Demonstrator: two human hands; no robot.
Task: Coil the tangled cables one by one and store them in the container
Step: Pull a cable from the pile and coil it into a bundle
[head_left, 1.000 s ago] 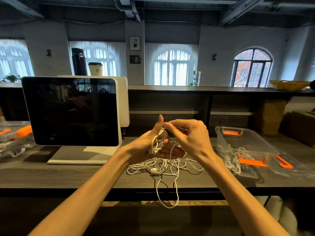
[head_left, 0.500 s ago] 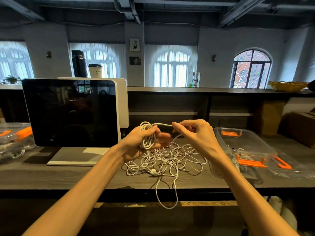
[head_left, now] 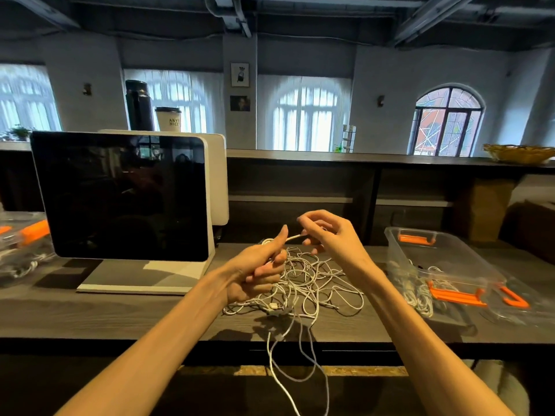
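On the dark wooden desk (head_left: 90, 313), right in front of the person, lies a messy pile of white cables (head_left: 303, 283), with two loose ends hanging down over the front edge. Up above the pile, the left hand (head_left: 258, 271) has its fingers curled around a small bundle of white cable, and the thumb sticks up. A short bit of cable runs from that hand across to the right hand (head_left: 327, 238), which pinches it between thumb and fingertips. I think the person is winding one cable into a ring, and most of the job is not done yet, because the pile is big. Over on the right stands a clear plastic container (head_left: 444, 253) with orange handles, and some coiled white cables can be seen at its near side, though I cannot tell for sure that they are inside. Its clear lid (head_left: 528, 304) lies just beside it. A dark screen (head_left: 120, 196) stands to the left. Things could go wrong if the cable being wound is knotted with the others: a pull could drag the whole pile up or make the knots tighter. The hanging ends could also pull cables off the desk. A loose grip could let the ring spring open.
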